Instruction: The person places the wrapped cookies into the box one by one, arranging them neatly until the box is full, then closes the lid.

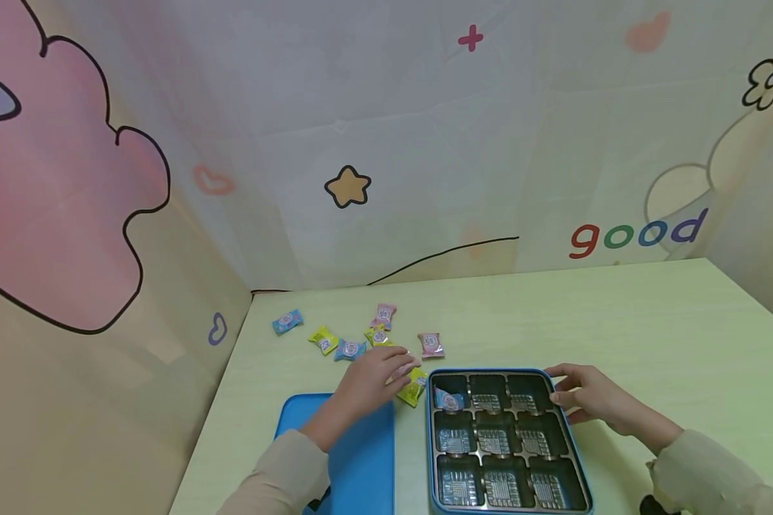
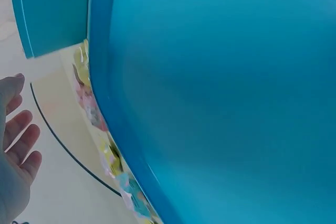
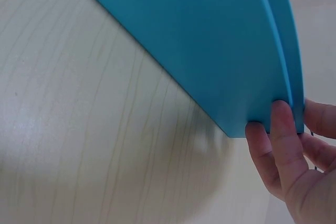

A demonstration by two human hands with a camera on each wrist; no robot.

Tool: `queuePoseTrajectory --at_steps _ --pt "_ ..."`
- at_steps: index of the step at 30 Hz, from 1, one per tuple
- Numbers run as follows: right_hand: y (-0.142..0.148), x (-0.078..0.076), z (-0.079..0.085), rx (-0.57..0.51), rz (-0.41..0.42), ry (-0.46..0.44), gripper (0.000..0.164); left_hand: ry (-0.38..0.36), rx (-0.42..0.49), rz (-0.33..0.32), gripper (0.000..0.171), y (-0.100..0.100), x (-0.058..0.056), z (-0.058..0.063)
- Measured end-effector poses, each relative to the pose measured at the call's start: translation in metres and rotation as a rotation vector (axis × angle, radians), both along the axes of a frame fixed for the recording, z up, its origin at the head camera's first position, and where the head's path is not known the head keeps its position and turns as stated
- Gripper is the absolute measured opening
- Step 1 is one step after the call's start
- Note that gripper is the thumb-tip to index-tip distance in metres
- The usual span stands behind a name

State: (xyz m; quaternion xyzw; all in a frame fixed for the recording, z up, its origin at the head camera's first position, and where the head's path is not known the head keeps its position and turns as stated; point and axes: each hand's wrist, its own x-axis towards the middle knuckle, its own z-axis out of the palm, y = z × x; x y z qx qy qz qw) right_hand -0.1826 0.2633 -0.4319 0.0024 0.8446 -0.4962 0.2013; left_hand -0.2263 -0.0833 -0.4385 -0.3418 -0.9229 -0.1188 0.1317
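Note:
My left hand (image 1: 372,375) hovers palm down over wrapped candies, its fingers extended beside a partly hidden pink candy (image 1: 414,363) and a yellow candy (image 1: 413,388). In the left wrist view the fingers (image 2: 23,142) are spread with nothing between them. With thumb and fingers my right hand (image 1: 595,397) grips the far right corner of a blue box (image 1: 430,443) with a dark divided insert. The right wrist view shows its fingers (image 3: 286,145) against the box's outer wall. One blue candy (image 1: 449,400) lies in the far left compartment.
A blue lid (image 1: 361,458) lies left of the box, under my left forearm. Further candies lie scattered behind it: blue (image 1: 287,322), yellow (image 1: 323,340), blue (image 1: 350,350), yellow (image 1: 378,336), pink (image 1: 383,315) and pink (image 1: 431,345). A printed cloth (image 1: 412,214) hangs behind the table (image 1: 670,322).

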Motion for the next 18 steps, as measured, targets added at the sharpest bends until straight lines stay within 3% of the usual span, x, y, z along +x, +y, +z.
queuePoseTrajectory --at_steps 7,18 --pt "0.001 0.000 -0.001 0.009 0.005 0.003 0.051 -0.040 0.022 0.052 0.035 -0.010 -0.003 -0.004" --pt "0.001 0.001 0.000 0.003 0.001 0.005 0.051 -0.022 0.039 0.071 0.037 -0.027 -0.011 -0.011"
